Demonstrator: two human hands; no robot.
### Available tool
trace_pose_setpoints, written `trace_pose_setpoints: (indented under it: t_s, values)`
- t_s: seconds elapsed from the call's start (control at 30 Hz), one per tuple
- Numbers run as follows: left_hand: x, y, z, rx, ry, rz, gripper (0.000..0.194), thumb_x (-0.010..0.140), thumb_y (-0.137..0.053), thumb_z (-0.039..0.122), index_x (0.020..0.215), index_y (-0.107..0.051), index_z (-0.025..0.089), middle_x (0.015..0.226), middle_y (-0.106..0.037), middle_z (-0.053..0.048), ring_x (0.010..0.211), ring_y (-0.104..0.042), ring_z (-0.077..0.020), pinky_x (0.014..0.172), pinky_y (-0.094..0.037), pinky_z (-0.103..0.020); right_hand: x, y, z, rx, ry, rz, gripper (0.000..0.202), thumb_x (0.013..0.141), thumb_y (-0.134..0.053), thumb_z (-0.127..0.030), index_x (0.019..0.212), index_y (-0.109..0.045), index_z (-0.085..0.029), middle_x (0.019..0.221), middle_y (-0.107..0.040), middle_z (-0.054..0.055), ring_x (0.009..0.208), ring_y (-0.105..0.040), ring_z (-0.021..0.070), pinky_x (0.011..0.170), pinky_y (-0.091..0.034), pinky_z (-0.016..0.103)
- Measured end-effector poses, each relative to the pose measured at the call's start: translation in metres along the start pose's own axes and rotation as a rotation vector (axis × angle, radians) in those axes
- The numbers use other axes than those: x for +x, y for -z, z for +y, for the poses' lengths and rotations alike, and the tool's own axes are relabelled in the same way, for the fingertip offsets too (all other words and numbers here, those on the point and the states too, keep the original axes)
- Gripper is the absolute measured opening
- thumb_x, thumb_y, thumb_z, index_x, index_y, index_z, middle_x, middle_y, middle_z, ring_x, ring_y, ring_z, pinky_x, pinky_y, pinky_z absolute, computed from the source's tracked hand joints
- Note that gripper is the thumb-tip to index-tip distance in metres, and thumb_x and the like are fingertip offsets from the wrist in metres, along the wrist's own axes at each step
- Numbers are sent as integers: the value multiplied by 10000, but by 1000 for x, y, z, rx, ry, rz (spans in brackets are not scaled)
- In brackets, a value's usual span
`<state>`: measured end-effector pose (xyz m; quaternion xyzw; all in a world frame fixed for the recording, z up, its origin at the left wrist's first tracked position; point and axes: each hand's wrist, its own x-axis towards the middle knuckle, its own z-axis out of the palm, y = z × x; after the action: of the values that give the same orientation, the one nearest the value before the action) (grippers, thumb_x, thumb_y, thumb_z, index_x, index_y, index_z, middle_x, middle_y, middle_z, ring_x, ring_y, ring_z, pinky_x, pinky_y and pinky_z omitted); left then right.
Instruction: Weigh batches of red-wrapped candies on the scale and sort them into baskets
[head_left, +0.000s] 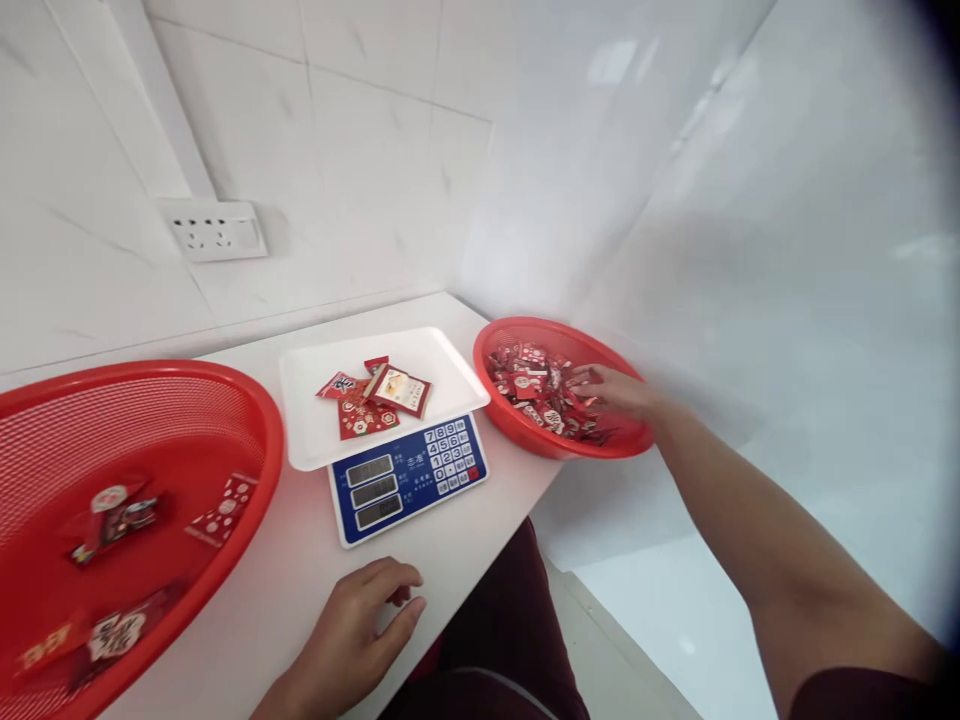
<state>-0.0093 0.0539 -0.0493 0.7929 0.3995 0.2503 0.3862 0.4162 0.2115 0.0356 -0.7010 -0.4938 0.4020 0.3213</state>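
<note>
My right hand (615, 388) reaches into the red basket (517, 430) on the right, fingers stretched over a heap of small red packets (536, 385). Its fingertips touch the packets, and I see none lifted in them. My left hand (360, 635) rests near the table's front edge, thumb and fingers apart, with nothing in it. Beyond it stands a digital scale (412, 480) with a blue keypad panel. On the scale's white tray (315, 360) lie several packets, among them a cream-and-red packet (401, 390) on top of a red one (364, 420).
A larger red basket (255, 400) fills the left side of the table (300, 570), with several packets (116, 515) inside. A tiled wall with a socket panel (214, 230) rises behind. A pale panel (825, 350) stands at the right.
</note>
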Motion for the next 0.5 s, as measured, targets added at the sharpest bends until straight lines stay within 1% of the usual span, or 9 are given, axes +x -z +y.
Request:
trace_pose_setpoints:
  t_s: [0.07,0.13,0.2,0.3,0.33,0.4,0.5]
  values:
    - [0,-2,-4,-5,6,-17,154,880,-449,319,954,-559,240,855,-628,-14,771,-592,-129,688,-488,-214,-5,2,-6,104,-30,5,183,753,-649,-202,922,-579,-194,911,-641,29,698,-611,121,604,-542,224]
    - [0,-4,-7,-2,6,-22,154,883,-448,324,964,-554,248,866,-629,-10,778,-592,-126,694,-491,-208,-8,1,-11,156,-46,14,68,813,-583,-220,874,-591,-191,851,-641,18,659,-604,101,567,-531,193]
    - [1,-4,-8,8,2,-19,152,883,-449,324,969,-552,251,869,-630,-8,781,-593,-125,698,-492,-205,-10,0,-14,170,-43,24,71,842,-541,-223,856,-603,-190,826,-648,14,624,-596,87,533,-516,170]
    - [1,-4,-9,23,-10,2,143,879,-461,323,961,-554,251,863,-632,-3,774,-597,-122,704,-491,-207,-10,-3,-16,153,-11,32,94,846,-528,-225,890,-606,-197,875,-670,15,652,-616,88,594,-529,183]
    - [1,-4,-8,24,-11,10,141,878,-463,323,957,-556,251,857,-632,-2,768,-598,-121,701,-491,-206,-9,-4,-16,101,6,39,110,849,-520,-233,914,-602,-199,899,-676,17,675,-626,92,625,-533,193]
    - [1,-4,-7,25,-11,18,138,878,-466,322,951,-558,249,843,-632,1,756,-600,-118,690,-490,-201,-8,-6,-15,-75,44,67,159,858,-493,-260,970,-588,-198,939,-683,28,720,-641,107,659,-535,215]
    - [1,-3,-5,23,-14,22,134,875,-471,320,944,-560,247,833,-632,2,749,-601,-117,682,-489,-198,-5,-6,-13,-310,78,122,203,850,-479,-288,980,-584,-173,922,-688,55,740,-640,139,647,-523,242]
